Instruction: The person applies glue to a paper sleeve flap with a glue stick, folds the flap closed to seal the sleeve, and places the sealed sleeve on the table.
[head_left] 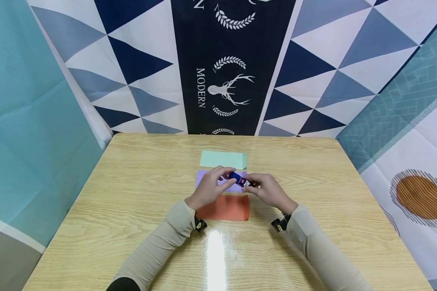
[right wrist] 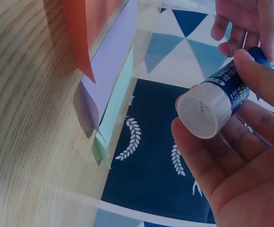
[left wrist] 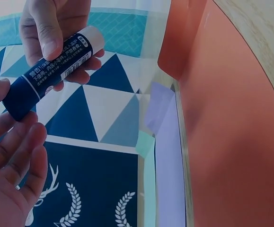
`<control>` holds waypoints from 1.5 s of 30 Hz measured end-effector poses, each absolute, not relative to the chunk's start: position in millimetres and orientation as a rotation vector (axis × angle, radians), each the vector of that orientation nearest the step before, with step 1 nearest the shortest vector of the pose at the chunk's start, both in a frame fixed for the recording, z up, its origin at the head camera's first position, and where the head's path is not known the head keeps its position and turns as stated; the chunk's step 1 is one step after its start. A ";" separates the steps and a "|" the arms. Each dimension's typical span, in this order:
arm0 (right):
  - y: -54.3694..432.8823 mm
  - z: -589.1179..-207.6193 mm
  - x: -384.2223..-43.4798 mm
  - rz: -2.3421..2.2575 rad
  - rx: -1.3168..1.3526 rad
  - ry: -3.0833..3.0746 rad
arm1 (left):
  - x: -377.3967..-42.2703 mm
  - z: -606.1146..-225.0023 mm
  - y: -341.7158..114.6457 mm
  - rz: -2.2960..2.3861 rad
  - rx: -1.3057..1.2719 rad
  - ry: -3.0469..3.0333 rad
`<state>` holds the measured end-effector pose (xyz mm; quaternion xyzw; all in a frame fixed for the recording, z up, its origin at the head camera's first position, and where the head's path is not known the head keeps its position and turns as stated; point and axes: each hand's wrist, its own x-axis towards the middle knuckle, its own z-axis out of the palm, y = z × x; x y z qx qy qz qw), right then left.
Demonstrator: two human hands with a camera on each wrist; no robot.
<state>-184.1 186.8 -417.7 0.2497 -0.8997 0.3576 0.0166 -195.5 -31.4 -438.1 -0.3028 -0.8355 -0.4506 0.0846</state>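
Observation:
A dark blue glue stick (head_left: 240,179) with a white base is held between both hands, over the papers in the head view. My left hand (head_left: 211,185) pinches its blue cap end between thumb and fingertips. Around the body, near the white base, curl the thumb and fingers of my right hand (head_left: 268,189). In the left wrist view the glue stick (left wrist: 56,68) shows white printing and a barcode, with its cap on. The right wrist view looks onto the round white base (right wrist: 200,111). Beneath the hands lies a purple paper (head_left: 202,175), partly covered by them.
A mint green paper (head_left: 220,159) lies beyond the purple one, and an orange-red paper (head_left: 222,208) lies nearer me. Each has a folded flap raised at its right end. The wooden table (head_left: 149,169) meets a patterned cloth (head_left: 145,60) at the back.

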 end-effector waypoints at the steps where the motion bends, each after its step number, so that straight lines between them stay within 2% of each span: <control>1: 186.5 -417.5 -184.2 1.113 0.778 -2.800 | -195.6 -438.0 -31.5 -1.349 -0.909 -2.491; 28: 179.8 -427.3 -183.9 1.108 0.876 -2.678 | -195.3 -436.8 -31.0 -1.325 -0.977 -2.457; 39: 171.4 -429.9 -182.9 0.922 0.840 -2.558 | -195.8 -434.6 -25.9 -1.370 -0.716 -2.506; 45: 172.7 -429.9 -181.1 0.963 0.824 -2.611 | -197.2 -437.6 -26.0 -1.394 -0.718 -2.518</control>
